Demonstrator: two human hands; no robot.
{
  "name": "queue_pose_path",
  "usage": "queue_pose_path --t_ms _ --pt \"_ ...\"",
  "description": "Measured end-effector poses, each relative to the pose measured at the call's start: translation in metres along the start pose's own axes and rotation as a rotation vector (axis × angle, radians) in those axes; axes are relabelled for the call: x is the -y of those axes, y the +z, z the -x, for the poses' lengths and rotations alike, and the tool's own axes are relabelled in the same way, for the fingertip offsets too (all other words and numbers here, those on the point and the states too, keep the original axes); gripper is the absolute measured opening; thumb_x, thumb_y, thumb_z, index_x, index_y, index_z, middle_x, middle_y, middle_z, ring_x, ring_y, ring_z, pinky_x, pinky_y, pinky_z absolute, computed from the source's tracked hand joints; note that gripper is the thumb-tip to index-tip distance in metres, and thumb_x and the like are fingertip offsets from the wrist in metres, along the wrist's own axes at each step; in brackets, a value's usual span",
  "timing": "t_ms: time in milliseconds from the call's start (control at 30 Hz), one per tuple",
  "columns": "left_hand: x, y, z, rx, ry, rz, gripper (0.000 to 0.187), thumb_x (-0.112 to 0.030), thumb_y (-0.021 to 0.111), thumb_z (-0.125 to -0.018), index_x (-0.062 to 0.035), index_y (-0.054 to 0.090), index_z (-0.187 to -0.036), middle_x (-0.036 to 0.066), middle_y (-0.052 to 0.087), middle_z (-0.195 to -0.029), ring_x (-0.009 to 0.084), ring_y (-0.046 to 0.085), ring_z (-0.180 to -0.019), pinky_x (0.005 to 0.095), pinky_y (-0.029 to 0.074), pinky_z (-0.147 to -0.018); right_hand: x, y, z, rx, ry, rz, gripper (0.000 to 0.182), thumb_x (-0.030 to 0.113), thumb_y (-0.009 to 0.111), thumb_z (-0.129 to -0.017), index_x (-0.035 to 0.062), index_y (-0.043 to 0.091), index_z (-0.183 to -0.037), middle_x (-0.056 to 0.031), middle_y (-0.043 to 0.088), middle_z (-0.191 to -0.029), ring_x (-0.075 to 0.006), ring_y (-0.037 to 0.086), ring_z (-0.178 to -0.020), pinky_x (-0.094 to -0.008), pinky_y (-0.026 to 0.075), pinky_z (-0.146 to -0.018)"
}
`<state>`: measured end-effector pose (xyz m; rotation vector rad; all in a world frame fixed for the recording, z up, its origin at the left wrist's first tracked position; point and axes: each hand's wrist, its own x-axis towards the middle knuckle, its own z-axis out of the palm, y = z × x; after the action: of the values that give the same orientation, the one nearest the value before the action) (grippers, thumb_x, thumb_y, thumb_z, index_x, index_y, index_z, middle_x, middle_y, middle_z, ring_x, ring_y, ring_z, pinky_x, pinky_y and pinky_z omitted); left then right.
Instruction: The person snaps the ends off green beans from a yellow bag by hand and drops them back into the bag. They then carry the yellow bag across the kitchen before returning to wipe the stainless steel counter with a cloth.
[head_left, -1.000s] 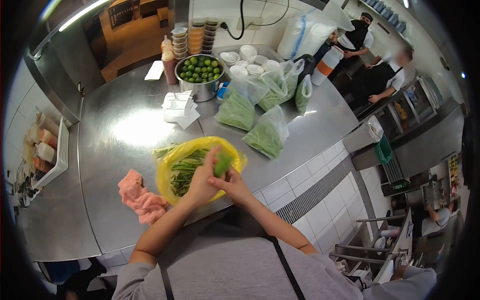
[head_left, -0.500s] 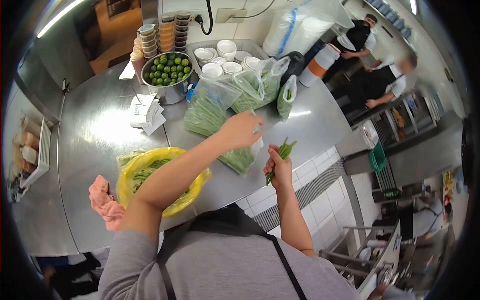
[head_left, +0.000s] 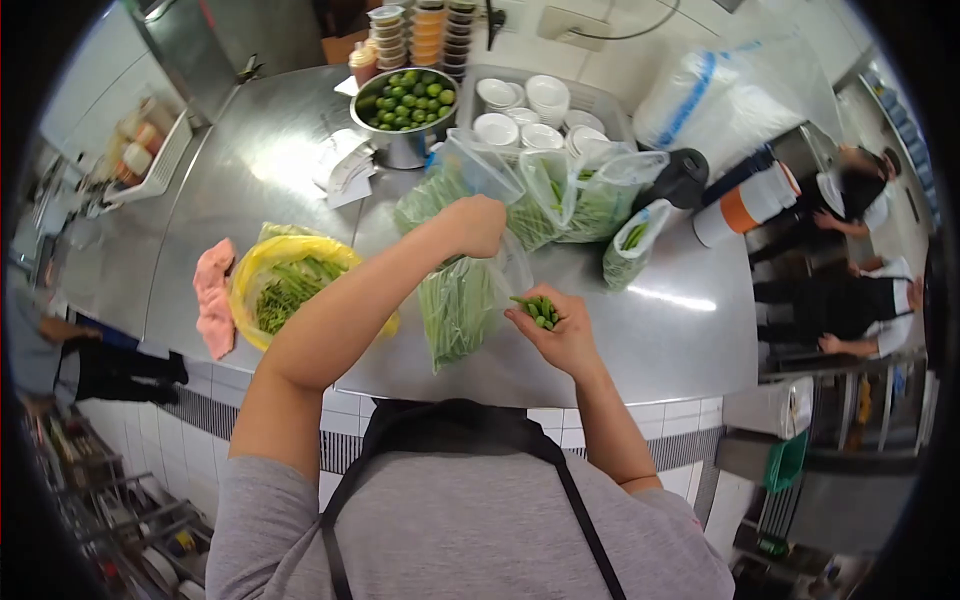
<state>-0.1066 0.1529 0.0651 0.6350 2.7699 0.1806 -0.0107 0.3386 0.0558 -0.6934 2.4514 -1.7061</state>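
The left hand [head_left: 478, 225] is closed, pinching the top edge of a clear bag of green beans [head_left: 458, 308] that lies on the steel bench [head_left: 660, 330]. The right hand [head_left: 560, 335] is curled around a small bunch of beans [head_left: 535, 308], held just beside the bag. The bag's mouth looks only partly lifted, so beans pushed at it could likely miss and scatter toward the bench edge near the body. A slack pinch may let the plastic fold shut. The yellow bag [head_left: 285, 280] of loose beans sits well apart to the left.
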Motion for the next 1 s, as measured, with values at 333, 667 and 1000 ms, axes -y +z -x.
queue_pose_path --t_ms 333,667,1000 --pt "-0.027 -0.031 0.106 -0.702 -0.123 0.529 0.031 0.001 0.054 -0.065 -0.0023 0.066 -0.094 0.013 0.063 -0.095 0.0199 0.059 -0.059 0.0311 0.048 -0.058 0.037 -0.044 -0.029 0.194 -0.18 0.035 0.016 0.002 0.063 -0.073 0.0044 0.056 -0.087 -0.0034 0.055 -0.065 -0.0121 0.051 -0.056 -0.0256 0.041 -0.054" --pt "-0.059 -0.026 0.102 -0.735 -0.131 0.662 0.052 0.003 0.053 -0.062 -0.0013 0.055 -0.114 0.016 0.06 -0.099 0.0321 0.058 -0.087 0.0371 0.046 -0.078 0.02 0.008 -0.088 0.148 -0.733 -0.354 0.013 0.01 0.057 -0.083 0.0028 0.051 -0.092 -0.0085 0.055 -0.071 -0.0184 0.055 -0.067 -0.0289 0.045 -0.063" --pt "-0.062 -0.02 0.092 -0.834 -0.069 0.561 0.042 0.005 0.053 -0.063 -0.0006 0.06 -0.105 0.016 0.06 -0.102 0.0335 0.058 -0.09 0.0377 0.047 -0.08 0.03 0.004 -0.112 1.016 -0.254 1.263 0.015 0.011 0.054 -0.072 0.0061 0.065 -0.082 -0.0128 0.065 -0.085 -0.0259 0.063 -0.082 -0.0368 0.048 -0.069"
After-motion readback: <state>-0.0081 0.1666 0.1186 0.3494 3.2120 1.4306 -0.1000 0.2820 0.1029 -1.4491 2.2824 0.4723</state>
